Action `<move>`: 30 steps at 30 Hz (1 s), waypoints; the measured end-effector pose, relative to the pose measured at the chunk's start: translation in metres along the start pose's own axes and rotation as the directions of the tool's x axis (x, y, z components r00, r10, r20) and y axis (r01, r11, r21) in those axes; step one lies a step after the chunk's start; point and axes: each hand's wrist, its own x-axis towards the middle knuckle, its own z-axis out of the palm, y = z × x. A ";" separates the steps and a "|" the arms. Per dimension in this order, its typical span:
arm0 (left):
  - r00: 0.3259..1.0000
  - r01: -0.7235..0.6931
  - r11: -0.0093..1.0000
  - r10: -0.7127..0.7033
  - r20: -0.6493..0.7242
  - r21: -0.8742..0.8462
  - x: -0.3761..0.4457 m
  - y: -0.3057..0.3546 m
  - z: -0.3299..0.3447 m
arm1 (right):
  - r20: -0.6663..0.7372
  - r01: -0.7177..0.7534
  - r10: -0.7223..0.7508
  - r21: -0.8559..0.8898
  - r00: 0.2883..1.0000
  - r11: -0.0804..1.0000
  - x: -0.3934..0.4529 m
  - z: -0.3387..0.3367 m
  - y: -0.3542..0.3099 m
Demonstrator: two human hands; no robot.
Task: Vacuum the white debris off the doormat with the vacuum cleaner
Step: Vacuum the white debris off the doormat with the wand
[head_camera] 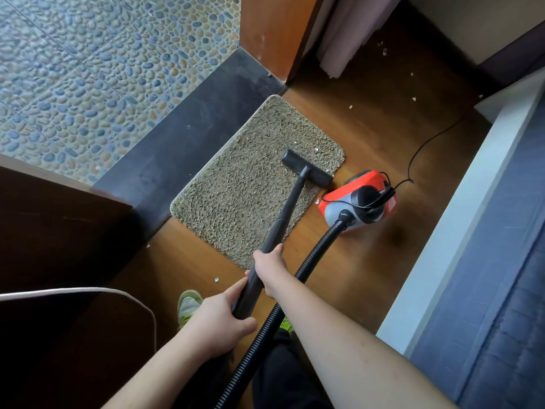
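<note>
A beige shaggy doormat (247,184) lies on the wooden floor beside a dark threshold. The black vacuum head (306,167) rests on the mat's right part, near its right edge. A white scrap (316,149) lies on the mat just beyond the head. The black wand (283,219) runs back from the head to my hands. My right hand (269,268) grips the wand higher up; my left hand (219,317) grips its lower end. The red and grey vacuum body (361,200) sits on the floor right of the mat, with a ribbed hose (312,261) leading from it.
White scraps (351,106) dot the wooden floor beyond the mat, and one (216,279) lies near my shoe (188,305). A black power cord (427,143) trails right. A blue bed (501,261) with a white frame fills the right side; dark furniture (59,231) stands left. Pebble tiles lie past the threshold.
</note>
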 end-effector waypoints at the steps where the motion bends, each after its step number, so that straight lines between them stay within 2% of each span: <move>1: 1.000 -0.003 1.000 0.003 -0.012 0.009 0.002 0.002 0.000 | 0.000 -0.007 0.007 -0.002 1.000 1.000 0.001 -0.001 -0.002; 14: 0.999 -0.032 0.999 0.032 -0.011 0.000 0.038 0.036 -0.008 | -0.015 0.007 -0.006 0.090 1.000 0.996 0.014 -0.024 -0.042; 18: 0.999 -0.031 1.000 0.031 -0.021 0.008 0.036 0.035 -0.004 | -0.023 0.009 -0.008 0.033 1.000 0.999 0.014 -0.024 -0.041; 22: 0.997 -0.016 0.997 0.021 -0.075 0.074 0.034 0.035 0.002 | -0.036 -0.049 0.048 -0.048 0.998 0.998 0.014 -0.021 -0.040; 25: 0.997 -0.005 0.999 0.008 -0.077 0.046 0.032 0.035 0.005 | -0.034 -0.086 0.081 -0.174 0.996 0.981 0.017 -0.020 -0.038; 30: 0.997 0.020 0.996 -0.014 -0.073 0.089 0.023 0.031 0.002 | -0.032 -0.120 0.116 -0.173 0.993 0.978 0.015 -0.015 -0.031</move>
